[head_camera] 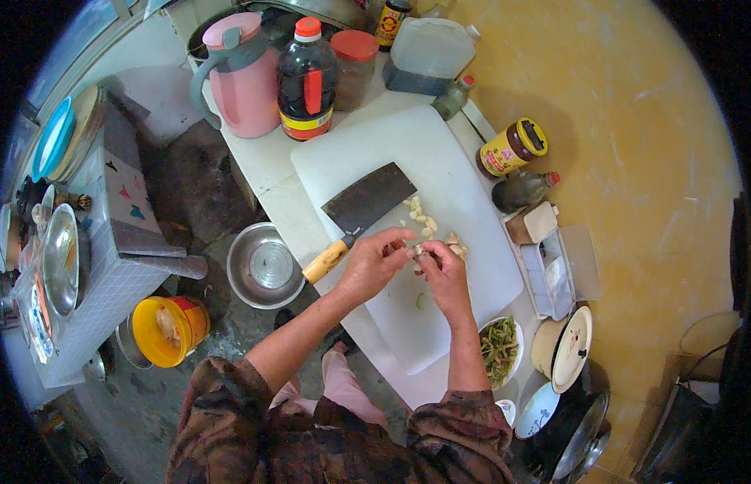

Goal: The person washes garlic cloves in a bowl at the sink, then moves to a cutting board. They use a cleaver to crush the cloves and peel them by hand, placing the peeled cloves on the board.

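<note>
My left hand [374, 261] and my right hand [445, 272] meet above a white cutting board [351, 157]. Between their fingertips is a small garlic clove [418, 249], partly hidden by the fingers. Pale peeled garlic cloves [425, 224] lie on the board just beyond my hands. Some unpeeled-looking garlic [455, 243] sits behind my right fingers. A cleaver rests flat at the board's left, its dark blade [370, 196] on the board and its wooden handle [328, 261] reaching past the edge, beside my left wrist. A green scrap [420, 300] lies nearer to me.
A pink jug [248, 91], a soy sauce bottle [307, 85] and a red-lidded jar [355, 66] stand beyond the board. To the right are a yellow-lidded jar [511, 148], a seasoning box [548, 272] and a plate of cut green vegetables [499, 351]. A metal basin [269, 265] and yellow bucket [169, 331] stand lower left.
</note>
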`<state>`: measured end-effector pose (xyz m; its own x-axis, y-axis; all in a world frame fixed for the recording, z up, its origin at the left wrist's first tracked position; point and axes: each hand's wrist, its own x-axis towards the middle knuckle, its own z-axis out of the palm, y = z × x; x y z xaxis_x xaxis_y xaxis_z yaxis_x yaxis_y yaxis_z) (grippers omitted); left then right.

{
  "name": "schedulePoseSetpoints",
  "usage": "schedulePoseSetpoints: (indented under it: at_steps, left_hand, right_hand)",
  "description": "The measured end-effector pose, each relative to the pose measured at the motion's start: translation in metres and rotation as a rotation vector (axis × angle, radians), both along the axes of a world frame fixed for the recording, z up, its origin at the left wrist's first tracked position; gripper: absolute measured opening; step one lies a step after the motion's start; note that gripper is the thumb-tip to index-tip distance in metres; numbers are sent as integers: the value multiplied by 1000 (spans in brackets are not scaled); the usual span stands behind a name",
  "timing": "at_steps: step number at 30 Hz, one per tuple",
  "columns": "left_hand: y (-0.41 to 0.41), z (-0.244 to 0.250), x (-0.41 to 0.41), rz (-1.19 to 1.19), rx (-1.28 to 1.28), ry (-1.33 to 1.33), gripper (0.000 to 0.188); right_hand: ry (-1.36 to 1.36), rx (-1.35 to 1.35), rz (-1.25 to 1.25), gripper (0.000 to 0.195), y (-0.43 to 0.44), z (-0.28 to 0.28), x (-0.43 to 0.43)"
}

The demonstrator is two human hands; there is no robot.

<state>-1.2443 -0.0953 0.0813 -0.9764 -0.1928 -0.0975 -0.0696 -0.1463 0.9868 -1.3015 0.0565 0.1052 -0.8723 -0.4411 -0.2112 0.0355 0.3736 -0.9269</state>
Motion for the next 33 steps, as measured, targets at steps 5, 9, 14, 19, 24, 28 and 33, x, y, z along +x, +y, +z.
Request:
schedulePoseSetpoints:
  at_steps: [5,9,14,19,24,28,33]
  left_hand:
    - [3,1,-4,7,-359,111,8]
    - [8,-2,-2,-24,-788,249,4]
    - [9,-13,-4,-72,-787,268,9]
    - [7,-14,-4,-74,378,-198,9]
    - [4,-8,0,-133,765,-184,9]
    - [2,-6,-1,-61,741,-208,9]
    - [-9,-7,11,-91,834,-161,7]
  right_hand:
    - [229,155,152,13,6,-1,-5]
    - [503,361,255,10,5,9,-3]
    - [496,437,318,9,5,17,-2]
    - [-41,76,113,15,2,19,0]
    - [-260,-169,9,19,7,1,-1]
    - [-366,-317,-86,20,4,-6,-1]
    - [-491,-520,-111,22,4,-9,0]
